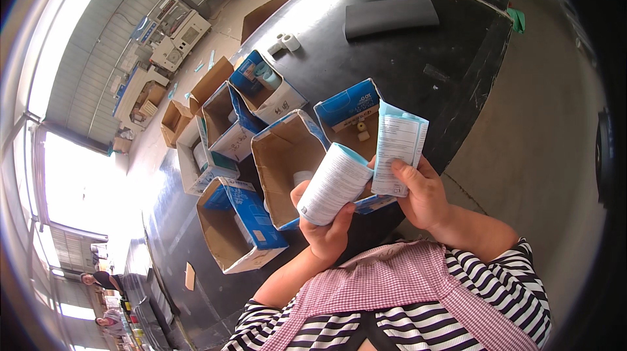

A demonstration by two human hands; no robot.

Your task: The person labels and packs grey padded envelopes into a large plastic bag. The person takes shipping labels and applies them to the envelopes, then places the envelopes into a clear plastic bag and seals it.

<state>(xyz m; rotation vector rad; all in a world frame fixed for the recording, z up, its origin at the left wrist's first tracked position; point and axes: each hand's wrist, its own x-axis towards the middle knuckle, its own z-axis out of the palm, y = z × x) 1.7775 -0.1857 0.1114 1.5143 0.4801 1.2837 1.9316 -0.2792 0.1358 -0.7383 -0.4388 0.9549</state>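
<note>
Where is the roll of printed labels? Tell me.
In the head view, the label roll is in the left hand, left of the printed strip in the right hand.

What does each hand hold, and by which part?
The left hand grips a white paper roll around its lower sides. The right hand holds a printed paper strip by its lower half.
</note>
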